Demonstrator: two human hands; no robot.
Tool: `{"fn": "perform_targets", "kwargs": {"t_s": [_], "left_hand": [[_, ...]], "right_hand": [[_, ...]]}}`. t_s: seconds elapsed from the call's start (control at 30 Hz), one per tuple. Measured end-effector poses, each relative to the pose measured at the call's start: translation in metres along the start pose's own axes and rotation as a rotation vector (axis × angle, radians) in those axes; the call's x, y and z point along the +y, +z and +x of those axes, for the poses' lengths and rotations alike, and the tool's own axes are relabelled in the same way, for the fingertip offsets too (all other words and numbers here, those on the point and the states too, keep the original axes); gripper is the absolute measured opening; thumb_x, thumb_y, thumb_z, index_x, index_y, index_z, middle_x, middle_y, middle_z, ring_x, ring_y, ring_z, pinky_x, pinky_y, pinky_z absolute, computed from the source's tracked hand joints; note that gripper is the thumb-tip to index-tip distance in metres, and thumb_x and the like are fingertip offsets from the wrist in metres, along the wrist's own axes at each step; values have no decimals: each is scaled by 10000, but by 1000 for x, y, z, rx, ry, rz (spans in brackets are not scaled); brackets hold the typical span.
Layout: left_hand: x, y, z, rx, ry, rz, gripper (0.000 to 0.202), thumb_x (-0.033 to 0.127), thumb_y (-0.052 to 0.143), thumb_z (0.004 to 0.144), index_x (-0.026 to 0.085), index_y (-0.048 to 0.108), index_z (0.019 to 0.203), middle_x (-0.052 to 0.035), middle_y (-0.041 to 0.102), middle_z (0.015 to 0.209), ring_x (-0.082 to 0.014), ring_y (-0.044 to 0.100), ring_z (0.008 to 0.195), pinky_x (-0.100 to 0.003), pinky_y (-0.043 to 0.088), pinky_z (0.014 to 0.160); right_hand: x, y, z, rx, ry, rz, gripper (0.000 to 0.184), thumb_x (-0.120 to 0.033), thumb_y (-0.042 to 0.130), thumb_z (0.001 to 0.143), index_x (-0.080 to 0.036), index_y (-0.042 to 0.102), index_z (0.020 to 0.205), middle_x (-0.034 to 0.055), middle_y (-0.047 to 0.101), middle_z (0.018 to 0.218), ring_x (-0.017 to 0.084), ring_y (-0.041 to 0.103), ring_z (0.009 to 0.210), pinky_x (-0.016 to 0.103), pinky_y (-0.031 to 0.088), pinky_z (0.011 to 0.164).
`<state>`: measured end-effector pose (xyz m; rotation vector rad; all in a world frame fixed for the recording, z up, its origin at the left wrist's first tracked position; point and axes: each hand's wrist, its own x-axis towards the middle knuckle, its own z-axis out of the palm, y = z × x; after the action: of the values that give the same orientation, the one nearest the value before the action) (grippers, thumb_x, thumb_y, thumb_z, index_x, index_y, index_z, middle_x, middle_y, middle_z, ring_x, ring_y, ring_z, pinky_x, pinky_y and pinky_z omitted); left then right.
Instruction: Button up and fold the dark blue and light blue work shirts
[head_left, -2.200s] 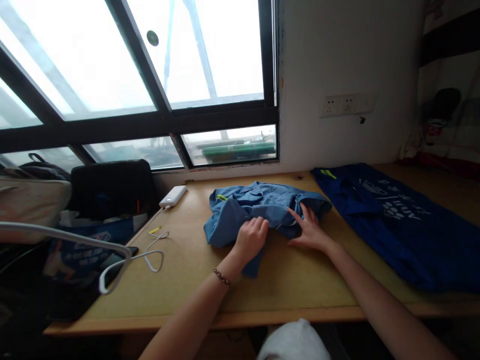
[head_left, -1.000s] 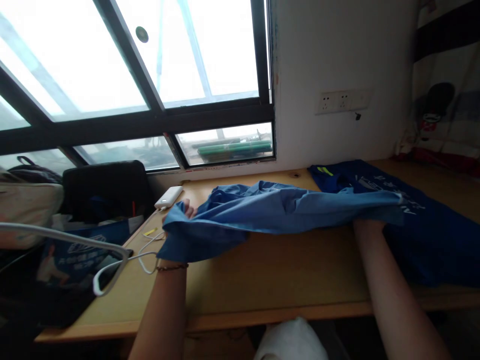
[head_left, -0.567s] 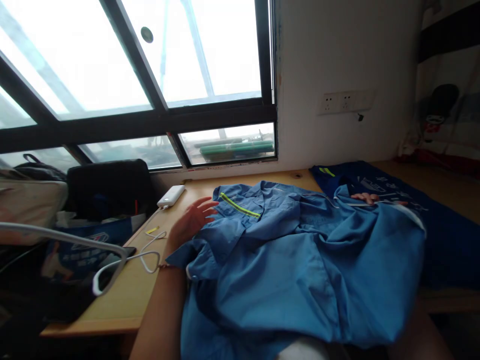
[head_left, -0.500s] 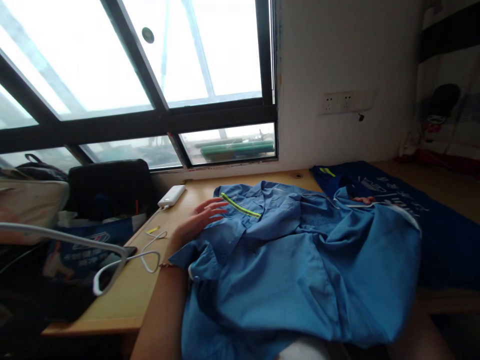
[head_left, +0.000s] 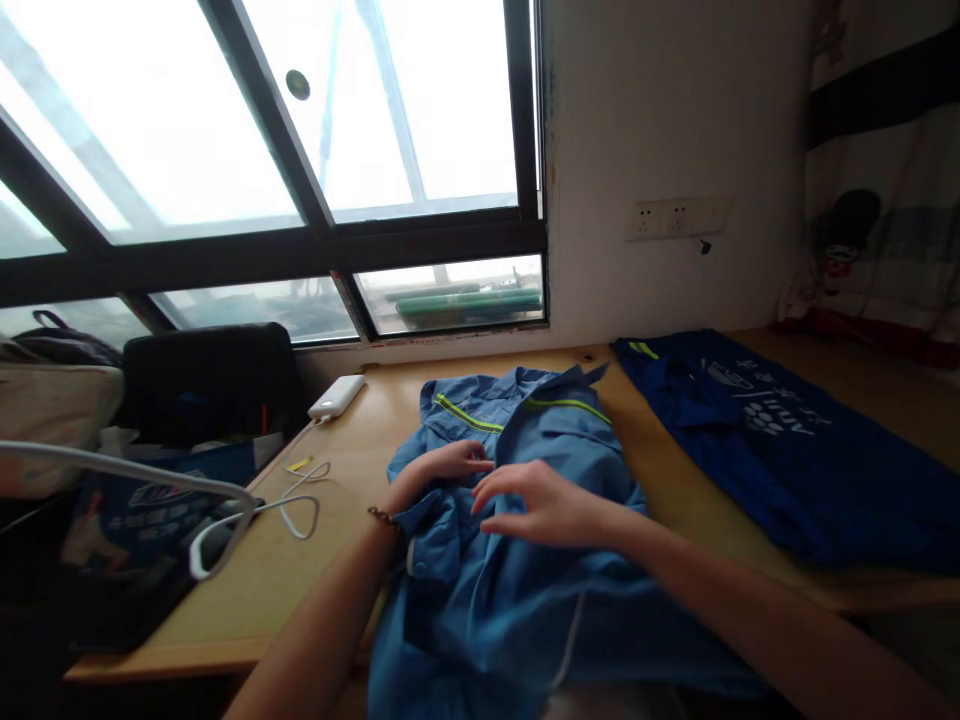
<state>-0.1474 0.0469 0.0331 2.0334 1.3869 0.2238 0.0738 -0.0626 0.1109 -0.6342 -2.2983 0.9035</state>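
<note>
Both hands rest on a light-blue work shirt spread over the wooden desk. The left hand presses the cloth. The right hand hovers open beside it, at three o'clock.

Two garments on the surface: one light blue shirt, one dark blue shirt. One white power bank. One white cable. Two hands: left hand, right hand.
</note>
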Motion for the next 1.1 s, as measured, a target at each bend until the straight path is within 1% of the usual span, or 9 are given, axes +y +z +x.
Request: {"fn": "perform_targets", "kwargs": {"t_s": [0.13, 0.27, 0.43, 0.57, 0.77, 0.83, 0.93, 1.03, 1.1], "left_hand": [[-6, -3, 8, 185, 81, 161, 330, 463, 527, 717, 155, 603, 807, -53, 616, 736, -181, 569, 657, -279, 450, 621], [-16, 15, 19, 360, 232, 387, 377, 355, 517, 758, 201, 542, 1101, -93, 508, 1188, -241, 450, 1094, -376, 340, 938], [-22, 34, 25, 397, -119, 487, 465, 516, 329, 827, 353, 394, 1258, -33, 281, 1395, -395, 185, 1250, -665, 105, 920], [-10, 49, 23, 415, -262, 448, 512, 569, 281, 813, 385, 336, 1288, -42, 202, 1426, -457, 116, 1242, -738, 65, 833], [22, 55, 12, 411, -316, 386, 586, 542, 480, 725, 222, 479, 1216, -222, 320, 1333, -545, 248, 1131, -762, 71, 753], [32, 43, 15, 319, -283, 369, 512, 471, 602, 655, 159, 590, 1060, -264, 484, 1154, -511, 405, 1021, -726, 167, 768], [44, 27, 33, 274, -184, 347, 253, 314, 608, 674, 124, 631, 840, -215, 590, 930, -391, 523, 928, -555, 338, 809], [51, 30, 56, 359, -111, 339, 218, 256, 534, 740, 122, 591, 901, -188, 570, 992, -310, 527, 965, -401, 388, 810], [49, 40, 68, 407, -100, 315, 264, 290, 538, 746, 129, 558, 955, -168, 568, 998, -284, 541, 934, -362, 403, 768]], "right_hand": [[10, 29, -19, 98, 120, -307, 252, -324, 441, 843, -184, 618, 954, 61, 624, 980, 191, 546, 945, 315, 401, 845], [71, 36, -41, 172, 447, -664, 535, -529, 482, 759, -286, 455, 1235, 74, 351, 1358, 425, 189, 1236, 632, 151, 926], [158, -25, -56, -61, 465, -777, 580, -640, 292, 782, -393, 306, 1306, -29, 252, 1412, 380, 87, 1282, 614, 42, 966], [194, -76, -64, -159, 398, -802, 566, -596, 327, 795, -375, 295, 1316, -36, 272, 1404, 307, 147, 1289, 529, 86, 1008], [168, -77, -75, -88, 357, -730, 483, -544, 464, 755, -333, 506, 1186, 18, 461, 1283, 279, 316, 1209, 462, 87, 1009], [149, -76, -65, -61, 404, -707, 367, -536, 469, 759, -280, 669, 929, 52, 629, 1028, 261, 468, 1047, 434, 115, 997], [131, -69, -32, 155, 480, -750, 445, -480, 378, 831, -202, 680, 658, 82, 662, 757, 219, 544, 850, 377, 217, 941], [133, -46, 10, 382, 538, -766, 380, -371, 358, 859, -173, 674, 784, 108, 655, 851, 209, 546, 855, 310, 320, 827], [143, -26, 31, 379, 539, -715, 284, -307, 406, 840, -178, 652, 901, 93, 639, 931, 197, 538, 888, 276, 345, 787]]}}
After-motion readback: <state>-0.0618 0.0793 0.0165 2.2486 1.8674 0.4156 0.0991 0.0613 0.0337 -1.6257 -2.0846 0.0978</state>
